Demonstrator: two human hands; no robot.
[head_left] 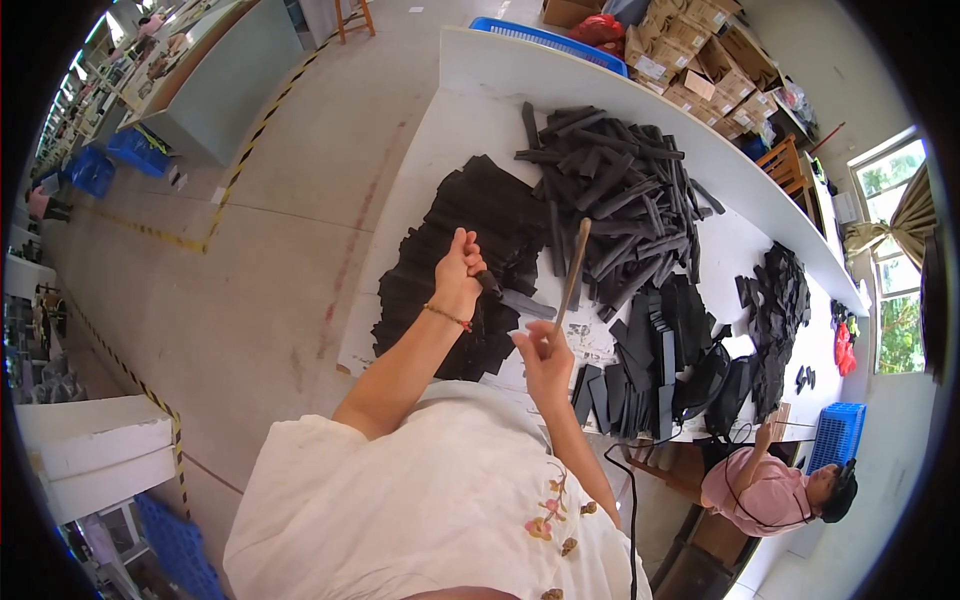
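Note:
My left hand (461, 268), with a beaded bracelet at its wrist, is closed around one end of a narrow dark strip (527, 304). The strip points right, toward my other hand. In my right hand (546, 358) a long thin brownish stick (574, 270) stands up at a slant, gripped near its lower end. Under and beyond my left hand, flat black pieces (470, 215) lie in overlapping layers on the white table (420, 150). Farther right is a heap of black rolled or tube-like pieces (620, 190).
Right of me lie black flat strips (620, 385), black bundles (705, 375) and another black stack (775, 300). A co-worker in pink (765, 490) sits at the table's right end, by a blue crate (838, 435). A raised panel (700, 130) edges the far side, with cardboard boxes (690, 60) behind.

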